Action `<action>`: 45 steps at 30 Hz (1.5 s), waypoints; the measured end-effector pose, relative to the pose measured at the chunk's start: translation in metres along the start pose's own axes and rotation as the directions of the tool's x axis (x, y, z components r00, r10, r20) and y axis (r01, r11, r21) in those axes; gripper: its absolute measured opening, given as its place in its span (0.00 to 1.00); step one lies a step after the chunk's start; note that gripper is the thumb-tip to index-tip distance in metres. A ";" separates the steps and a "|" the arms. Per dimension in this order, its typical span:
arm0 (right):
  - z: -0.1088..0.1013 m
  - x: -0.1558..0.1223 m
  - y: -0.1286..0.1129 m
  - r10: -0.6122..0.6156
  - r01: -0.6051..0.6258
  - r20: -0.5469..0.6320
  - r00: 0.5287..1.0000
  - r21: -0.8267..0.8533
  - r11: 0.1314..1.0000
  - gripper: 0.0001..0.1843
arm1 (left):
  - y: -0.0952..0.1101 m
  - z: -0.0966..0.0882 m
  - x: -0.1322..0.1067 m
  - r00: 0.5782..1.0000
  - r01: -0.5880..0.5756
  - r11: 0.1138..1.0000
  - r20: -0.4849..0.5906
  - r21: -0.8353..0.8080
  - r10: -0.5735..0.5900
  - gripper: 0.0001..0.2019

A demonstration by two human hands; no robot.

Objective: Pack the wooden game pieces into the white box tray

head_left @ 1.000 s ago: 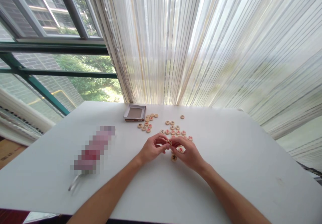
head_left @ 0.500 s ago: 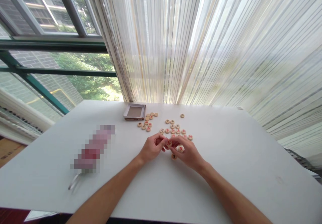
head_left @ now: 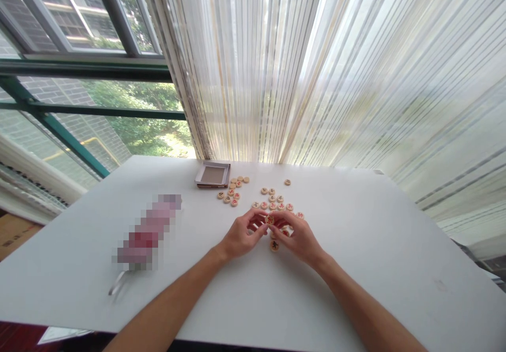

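My left hand [head_left: 242,234] and my right hand [head_left: 297,237] meet over the middle of a white table [head_left: 356,246]. Between their fingertips they pinch a round wooden game piece with a red character [head_left: 270,219], held face up. My right hand also curls around at least one more piece. A piece with a dark character [head_left: 274,245] lies on the table just below the hands. Several more round pieces [head_left: 272,199] lie scattered just beyond the fingers.
A small open cardboard box [head_left: 213,175] sits at the far side, with a cluster of pieces [head_left: 231,193] beside it. A blurred pinkish object [head_left: 148,231] lies at the left. Striped sheer curtains hang behind the table, a window at the left.
The held piece has turned from edge-on to face up and has risen slightly between the fingertips. Both hands stay in the same spot.
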State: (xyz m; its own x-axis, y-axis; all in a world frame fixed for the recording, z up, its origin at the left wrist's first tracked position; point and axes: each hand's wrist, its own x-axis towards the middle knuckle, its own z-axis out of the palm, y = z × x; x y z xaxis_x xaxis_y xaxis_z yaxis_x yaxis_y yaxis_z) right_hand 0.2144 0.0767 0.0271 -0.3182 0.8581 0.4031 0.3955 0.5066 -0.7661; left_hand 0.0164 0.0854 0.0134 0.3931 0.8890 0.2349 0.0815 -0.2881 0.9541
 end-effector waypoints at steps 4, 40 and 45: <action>0.000 -0.001 0.000 0.008 -0.008 0.005 1.000 0.031 0.999 0.12 | -0.001 0.000 0.000 1.000 -0.027 0.999 -0.014 0.025 0.028 0.16; -0.014 0.004 0.005 0.052 -0.051 -0.114 0.992 0.015 0.999 0.10 | 0.004 -0.019 0.004 0.968 -0.166 0.853 -0.084 0.495 0.237 0.10; -0.026 0.007 0.010 0.056 -0.070 -0.207 0.977 -0.064 0.995 0.10 | -0.001 -0.028 0.011 0.930 -0.209 0.715 -0.090 0.667 0.356 0.09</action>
State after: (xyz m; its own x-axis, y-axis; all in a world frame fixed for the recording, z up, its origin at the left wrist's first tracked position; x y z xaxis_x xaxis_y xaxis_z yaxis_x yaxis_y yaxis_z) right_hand 0.2384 0.0894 0.0354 -0.1106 0.8838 0.4545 0.4712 0.4493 -0.7590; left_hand -0.0049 0.1055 0.0198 0.3119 0.7566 0.5747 0.5874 -0.6290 0.5092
